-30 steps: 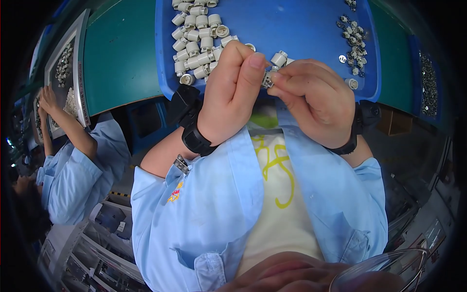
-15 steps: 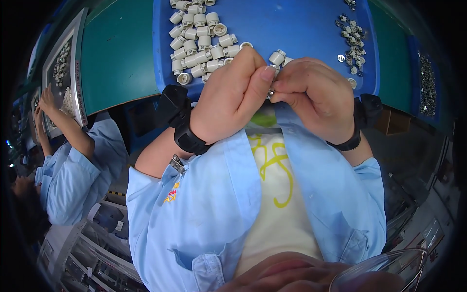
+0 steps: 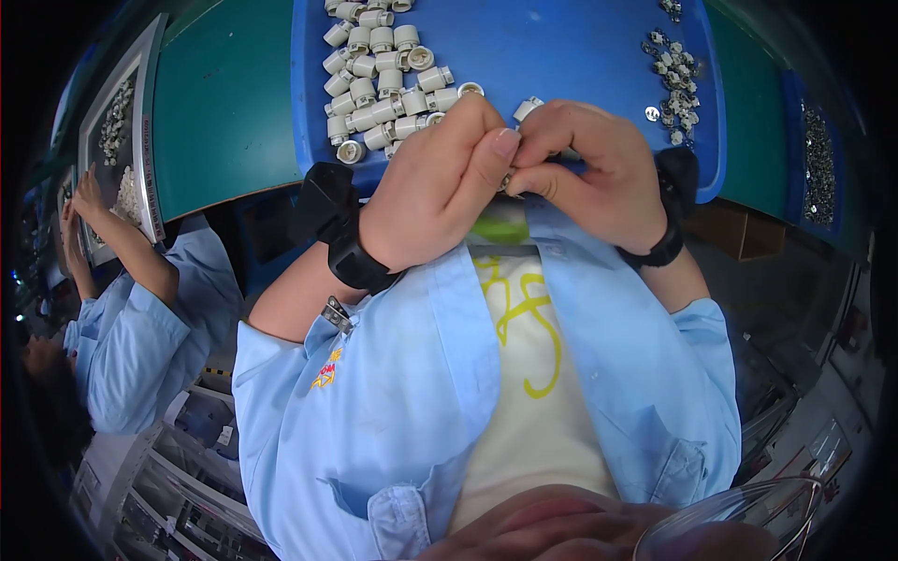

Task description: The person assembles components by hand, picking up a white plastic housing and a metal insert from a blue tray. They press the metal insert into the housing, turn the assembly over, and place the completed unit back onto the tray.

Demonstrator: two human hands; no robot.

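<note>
My hands meet over the near edge of the blue tray (image 3: 561,47). My left hand (image 3: 435,187) is closed, its thumb laid along the curled fingers. Pinched by thumb and forefinger, my right hand (image 3: 599,178) comes up against it. Between the fingertips a small metal part (image 3: 508,181) shows; most of it is hidden by the fingers. Just beyond the hands lies a white cylindrical socket (image 3: 528,107). Many more white sockets (image 3: 385,84) are heaped along the tray's left side.
Small white-and-metal pieces (image 3: 675,79) are scattered at the tray's right side. A blue bin (image 3: 795,159) of tiny metal parts stands farther right. On the left, a co-worker's hands (image 3: 84,201) are at a pale-framed tray (image 3: 150,112) on the green table (image 3: 224,112).
Both my hands have shifted slightly left, the right one more, and its fingers have moved closer to the left hand. The co-worker's hands have hardly moved.
</note>
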